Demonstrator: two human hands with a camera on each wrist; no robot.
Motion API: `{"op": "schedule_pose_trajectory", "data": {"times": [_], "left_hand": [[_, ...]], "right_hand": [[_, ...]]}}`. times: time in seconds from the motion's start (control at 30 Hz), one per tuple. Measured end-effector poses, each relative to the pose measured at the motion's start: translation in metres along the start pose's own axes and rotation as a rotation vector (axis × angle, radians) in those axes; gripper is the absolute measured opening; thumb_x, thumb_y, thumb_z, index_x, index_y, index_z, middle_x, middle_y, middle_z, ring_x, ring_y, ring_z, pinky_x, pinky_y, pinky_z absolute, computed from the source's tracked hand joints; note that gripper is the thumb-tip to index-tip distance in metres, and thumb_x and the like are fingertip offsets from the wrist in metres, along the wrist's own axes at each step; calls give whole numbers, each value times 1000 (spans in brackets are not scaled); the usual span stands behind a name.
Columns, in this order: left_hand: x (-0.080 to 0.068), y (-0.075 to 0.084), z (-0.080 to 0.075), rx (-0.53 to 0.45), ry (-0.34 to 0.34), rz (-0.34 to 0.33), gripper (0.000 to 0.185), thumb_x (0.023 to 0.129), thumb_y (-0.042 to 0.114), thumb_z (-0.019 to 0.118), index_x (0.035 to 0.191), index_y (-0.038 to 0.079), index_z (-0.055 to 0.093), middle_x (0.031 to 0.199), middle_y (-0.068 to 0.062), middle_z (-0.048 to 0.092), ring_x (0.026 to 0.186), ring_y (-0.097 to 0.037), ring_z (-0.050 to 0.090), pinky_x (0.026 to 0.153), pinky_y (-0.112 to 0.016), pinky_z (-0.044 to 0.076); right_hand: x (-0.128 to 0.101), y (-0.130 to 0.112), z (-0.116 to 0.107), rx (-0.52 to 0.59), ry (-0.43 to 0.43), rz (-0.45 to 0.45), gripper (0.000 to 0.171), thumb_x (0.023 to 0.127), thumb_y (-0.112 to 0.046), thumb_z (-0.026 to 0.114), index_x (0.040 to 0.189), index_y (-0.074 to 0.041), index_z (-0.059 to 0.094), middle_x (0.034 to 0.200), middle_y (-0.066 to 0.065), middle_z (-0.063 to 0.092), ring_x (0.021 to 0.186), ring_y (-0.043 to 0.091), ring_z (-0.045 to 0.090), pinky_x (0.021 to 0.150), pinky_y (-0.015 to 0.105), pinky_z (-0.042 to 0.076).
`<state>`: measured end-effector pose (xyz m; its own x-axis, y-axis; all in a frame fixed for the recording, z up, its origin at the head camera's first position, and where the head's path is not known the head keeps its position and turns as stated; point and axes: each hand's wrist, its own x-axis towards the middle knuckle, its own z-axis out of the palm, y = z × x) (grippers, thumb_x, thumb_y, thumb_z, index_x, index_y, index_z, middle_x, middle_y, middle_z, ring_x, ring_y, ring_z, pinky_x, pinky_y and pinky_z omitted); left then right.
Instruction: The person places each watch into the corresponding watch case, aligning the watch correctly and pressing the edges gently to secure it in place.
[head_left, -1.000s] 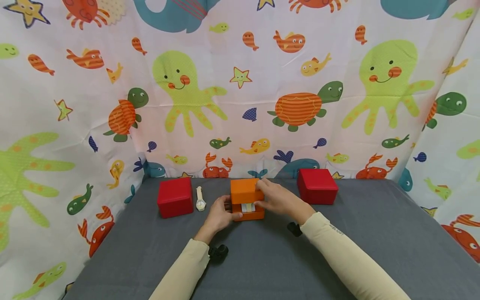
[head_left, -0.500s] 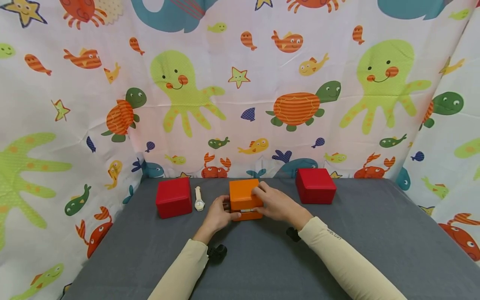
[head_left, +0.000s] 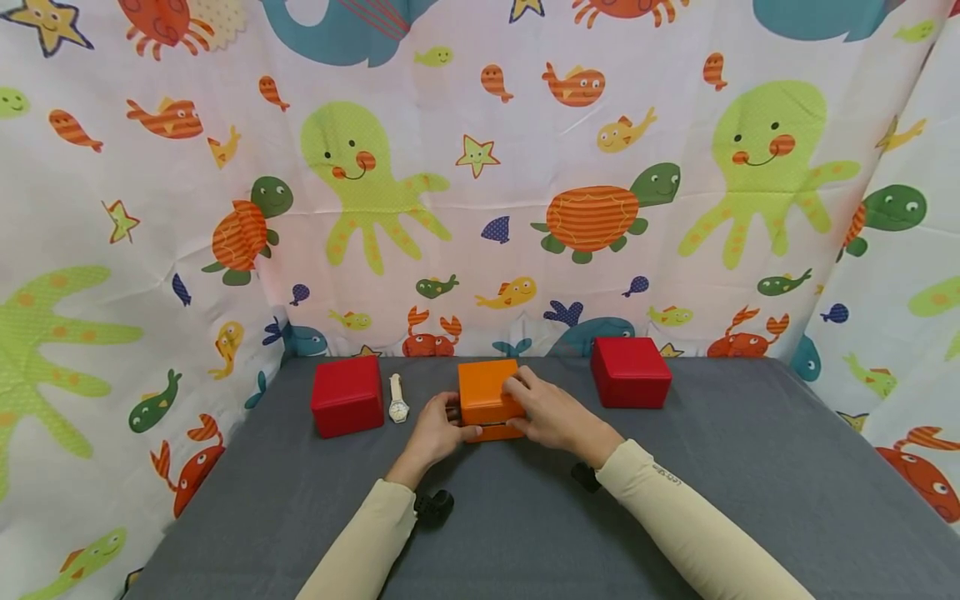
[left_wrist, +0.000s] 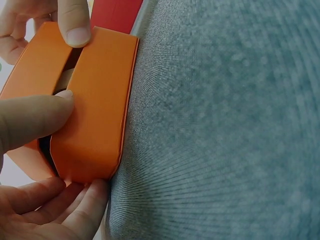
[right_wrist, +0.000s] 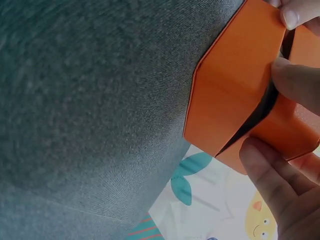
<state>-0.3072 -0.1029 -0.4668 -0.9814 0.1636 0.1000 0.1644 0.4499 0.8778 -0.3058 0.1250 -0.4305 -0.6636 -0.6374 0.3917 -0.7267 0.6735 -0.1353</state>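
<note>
Sea-critter curtain [head_left: 465,225] out back, gray table [head_left: 510,525], orange box [left_wrist: 97,115] near its far edge, lid [head_left: 483,382] barely cracked, left hand [head_left: 438,429] gripping the base [head_left: 492,434], right hand [head_left: 557,414] clamped on the lid, wristwatch [head_left: 399,409] nearby.

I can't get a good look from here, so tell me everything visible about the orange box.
The orange box looks smooth, slightly glossy and leather-like. Its lid sits above the base, not quite shut: a narrow dark gap shows something pale inside. It stands upright on gray cloth, between a watch and a red box. The left hand holds the base; the right hand grips the lid, both thumbs at the gap.
</note>
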Motion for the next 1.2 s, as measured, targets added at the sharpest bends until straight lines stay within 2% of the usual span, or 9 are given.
{"op": "schedule_pose_trajectory", "data": {"times": [0.5,0.7,0.77,0.9,1.1,1.2], "left_hand": [[-1,0,-2,-16,-9,-5,66,75,9,80,130,-4,47,124,-16,55,110,-29,59,92,-42,49],[-2,3,-4,-5,-8,-7,67,75,10,81,131,-2,47,127,-16,54,113,-31,57,94,-44,48],[-3,4,-5,-9,-1,-4,67,75,10,82,131,-1,47,127,-16,54,113,-31,57,94,-44,48],[-6,9,-7,-22,9,6,67,76,9,81,132,1,46,127,-15,54,112,-32,58,91,-44,50],[-10,14,-10,-6,11,22,60,79,9,78,131,4,48,124,-14,55,111,-31,58,91,-44,50],[-10,15,-12,1,6,36,56,81,8,75,130,4,48,124,-13,55,110,-31,58,91,-44,50]], "right_hand": [[-5,-3,2,45,12,41,43,84,-19,75,119,-18,51,120,0,46,95,12,53,88,29,51],[-9,-5,3,48,52,68,39,85,-21,73,118,-17,53,122,2,48,94,15,55,85,32,53],[-10,-7,3,99,68,117,40,86,-22,73,119,-15,53,124,4,47,94,16,56,84,33,53],[-13,-10,4,271,104,246,45,86,-21,72,125,-11,52,126,6,46,94,17,57,83,32,54],[-16,-12,7,522,132,439,58,87,-22,72,136,-6,44,131,10,49,96,23,63,78,33,56],[-17,-12,9,581,140,513,60,87,-26,71,136,-6,44,130,10,54,96,23,64,77,36,56]]}}
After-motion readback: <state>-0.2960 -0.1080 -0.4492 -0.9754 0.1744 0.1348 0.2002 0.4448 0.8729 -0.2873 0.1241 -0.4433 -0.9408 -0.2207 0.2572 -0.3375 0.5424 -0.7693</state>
